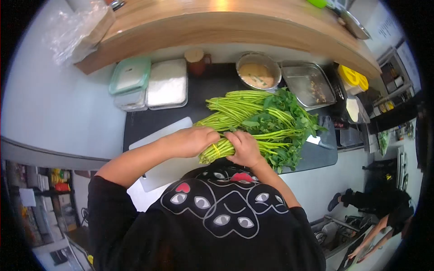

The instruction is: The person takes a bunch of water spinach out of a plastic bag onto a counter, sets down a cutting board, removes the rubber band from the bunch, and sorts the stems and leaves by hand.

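A bundle of long green stems (216, 151) lies at the counter's near edge, its cut ends to the left and a yellow band around them. My left hand (195, 140) is closed at the banded end, its fingertips on the stems. My right hand (244, 148) wraps over the same bundle just right of the band. More green stems (237, 106) lie behind, with their leaves (294, 117) spread to the right. A white cutting board (165, 174) is under and left of my left forearm.
Along the back stand lidded containers (131, 76), a tray of white powder (167, 83), a red mug (196, 63), a bowl of batter (257, 72) and a metal tray (307, 86). A wooden shelf (226, 27) overhangs them. Another person (384, 203) is at the far right.
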Tool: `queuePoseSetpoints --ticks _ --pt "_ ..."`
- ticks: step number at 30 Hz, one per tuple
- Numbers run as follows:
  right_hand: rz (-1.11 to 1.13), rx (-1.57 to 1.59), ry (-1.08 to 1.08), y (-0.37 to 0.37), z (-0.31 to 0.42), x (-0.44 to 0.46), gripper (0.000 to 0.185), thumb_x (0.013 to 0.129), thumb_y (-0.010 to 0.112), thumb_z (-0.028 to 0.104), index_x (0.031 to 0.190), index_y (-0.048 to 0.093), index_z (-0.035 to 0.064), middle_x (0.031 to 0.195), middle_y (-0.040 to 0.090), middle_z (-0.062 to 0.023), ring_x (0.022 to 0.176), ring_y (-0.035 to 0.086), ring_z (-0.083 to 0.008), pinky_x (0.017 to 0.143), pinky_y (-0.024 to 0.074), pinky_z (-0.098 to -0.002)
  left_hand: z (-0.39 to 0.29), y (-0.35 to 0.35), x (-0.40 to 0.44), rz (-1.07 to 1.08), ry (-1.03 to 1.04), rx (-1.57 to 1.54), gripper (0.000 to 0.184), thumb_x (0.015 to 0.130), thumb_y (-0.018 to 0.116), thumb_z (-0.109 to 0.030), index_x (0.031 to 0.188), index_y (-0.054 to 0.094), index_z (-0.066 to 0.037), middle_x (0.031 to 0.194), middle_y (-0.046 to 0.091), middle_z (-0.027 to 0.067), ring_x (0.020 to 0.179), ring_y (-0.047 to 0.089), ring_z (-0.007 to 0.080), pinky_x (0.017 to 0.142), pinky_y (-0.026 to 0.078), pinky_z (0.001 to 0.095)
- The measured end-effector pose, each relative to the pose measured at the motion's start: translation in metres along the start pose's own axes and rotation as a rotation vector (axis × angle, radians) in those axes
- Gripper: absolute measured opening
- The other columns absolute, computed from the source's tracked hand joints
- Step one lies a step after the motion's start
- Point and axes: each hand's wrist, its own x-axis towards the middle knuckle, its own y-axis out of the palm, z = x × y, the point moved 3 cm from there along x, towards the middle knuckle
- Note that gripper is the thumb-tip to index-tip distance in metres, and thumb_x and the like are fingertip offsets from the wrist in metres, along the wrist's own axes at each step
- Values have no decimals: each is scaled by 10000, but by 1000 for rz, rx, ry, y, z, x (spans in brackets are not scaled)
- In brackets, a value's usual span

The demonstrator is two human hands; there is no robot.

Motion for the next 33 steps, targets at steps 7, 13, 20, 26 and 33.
queuePoseSetpoints --ticks 7,13,20,26,33 --pt "42 -17 12 8 -3 5 656 480 739 174 1087 494 126 828 494 -89 748 544 -289 658 441 -378 9 10 -20 -183 -56 87 123 693 584 -47 805 532 -44 774 481 112 716 532 316 652 466 397" --pt "82 4 4 12 0 9 673 469 748 180 1089 492 128 834 494 -91 759 545 -291 659 442 -380 27 12 -27 -45 -66 -299 136 654 613 -60 722 496 -51 743 458 82 703 493 286 641 404 370" --pt "41 -25 65 11 -8 16 729 441 763 173 1110 480 121 892 527 -106 792 546 -319 696 452 -403 29 -1 -37 -233 -40 -307 309 648 730 -182 598 449 -61 698 422 72 715 443 257 657 359 349" --pt "-5 -77 214 1 -36 28 661 479 737 153 1086 477 126 875 545 -108 765 556 -339 670 462 -404 50 14 -60 -399 -293 -271 334 742 670 -165 552 427 -38 670 420 81 665 451 218 594 365 329" --pt "56 -86 271 7 -36 35 677 495 737 160 1110 457 130 873 544 -122 771 561 -333 678 464 -406 75 -17 -67 -1087 -579 -750 371 932 440 -220 616 453 -27 625 465 13 493 441 81 469 366 216"
